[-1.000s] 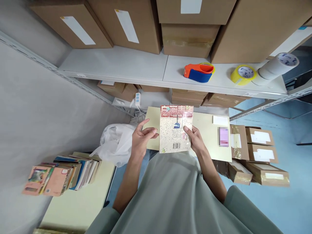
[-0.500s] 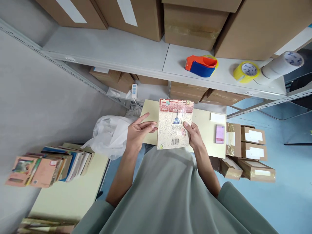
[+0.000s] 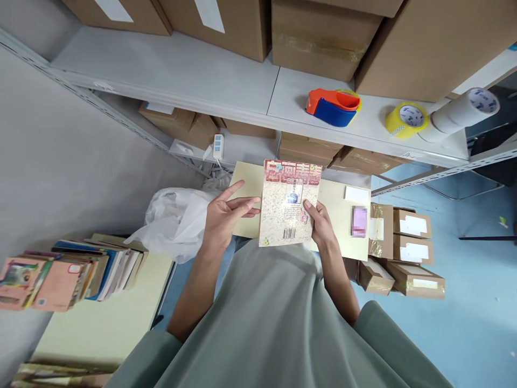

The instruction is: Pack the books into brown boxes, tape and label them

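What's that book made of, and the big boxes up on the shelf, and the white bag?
The book looks like paper with a slightly glossy card cover: light glints on it, and a barcode is printed near its lower edge. The boxes look like plain brown cardboard, matte, sealed with shiny tape. The bag seems thin plastic: crinkled, translucent white.
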The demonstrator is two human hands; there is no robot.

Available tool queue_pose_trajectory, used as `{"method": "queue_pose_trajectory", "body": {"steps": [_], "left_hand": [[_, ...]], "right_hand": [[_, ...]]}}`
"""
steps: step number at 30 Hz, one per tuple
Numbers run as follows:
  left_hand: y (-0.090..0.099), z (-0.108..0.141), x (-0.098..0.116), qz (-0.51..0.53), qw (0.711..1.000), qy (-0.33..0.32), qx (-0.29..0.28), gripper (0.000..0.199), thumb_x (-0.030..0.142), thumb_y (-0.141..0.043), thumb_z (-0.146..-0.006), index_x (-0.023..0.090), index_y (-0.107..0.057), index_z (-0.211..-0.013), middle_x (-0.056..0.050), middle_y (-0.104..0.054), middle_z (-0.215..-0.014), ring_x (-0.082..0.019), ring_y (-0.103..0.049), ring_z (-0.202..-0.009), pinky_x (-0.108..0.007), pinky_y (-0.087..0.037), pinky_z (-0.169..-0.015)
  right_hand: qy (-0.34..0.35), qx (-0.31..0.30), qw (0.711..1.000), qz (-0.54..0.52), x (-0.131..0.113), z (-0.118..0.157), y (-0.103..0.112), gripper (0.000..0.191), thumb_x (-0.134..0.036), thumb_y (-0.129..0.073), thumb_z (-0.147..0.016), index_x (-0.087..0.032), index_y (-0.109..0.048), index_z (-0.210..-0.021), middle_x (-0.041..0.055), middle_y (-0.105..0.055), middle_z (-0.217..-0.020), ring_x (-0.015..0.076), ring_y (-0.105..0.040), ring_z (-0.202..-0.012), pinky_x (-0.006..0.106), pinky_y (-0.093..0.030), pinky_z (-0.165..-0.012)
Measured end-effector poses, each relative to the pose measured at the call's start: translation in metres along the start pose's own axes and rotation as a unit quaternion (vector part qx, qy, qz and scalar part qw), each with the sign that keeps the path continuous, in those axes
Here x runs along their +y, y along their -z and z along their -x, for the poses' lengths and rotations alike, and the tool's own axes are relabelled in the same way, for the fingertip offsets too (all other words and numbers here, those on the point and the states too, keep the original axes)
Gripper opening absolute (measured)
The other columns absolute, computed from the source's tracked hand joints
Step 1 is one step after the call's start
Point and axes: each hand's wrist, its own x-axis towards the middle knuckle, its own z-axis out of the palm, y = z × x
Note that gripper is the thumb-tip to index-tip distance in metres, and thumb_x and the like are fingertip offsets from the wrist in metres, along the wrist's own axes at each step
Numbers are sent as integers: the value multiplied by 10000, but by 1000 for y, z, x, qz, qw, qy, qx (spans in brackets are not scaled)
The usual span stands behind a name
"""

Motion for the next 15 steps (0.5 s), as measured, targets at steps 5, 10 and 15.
{"method": "queue_pose_trajectory", "body": {"steps": [5,10,15], "left_hand": [[-1,-1,1,-2,1000,-8,-6,1059,442,-1050,-689,149,-628,-1615,-65,-881,-955,-231,-839,-773,-352,-709,-791],[-1,-1,0,-4,1000,-15,-13,1078,443,-1044,-697,158,-603,-1638,-55,-870,-935,-240,-838,-793,-377,-708,-820],[0,-1,2,-6,1000,-18,-12,1063,426,-1039,-690,161,-615,-1628,-49,-871,-929,-243,-839,-806,-388,-713,-838]], "right_hand": [[3,4,1000,5,2,1,2,532,-699,-950,-779,-246,-810,-1021,83,-887,-1099,372,-814,-1211,483,-686,-1005],[-1,8,1000,12,3,2,2,548,-713,-944,-776,-248,-807,-1032,81,-886,-1094,372,-813,-1209,483,-688,-996],[-3,6,1000,16,1,4,0,554,-715,-941,-779,-248,-812,-1049,86,-884,-1119,374,-810,-1216,488,-686,-1002]]}}
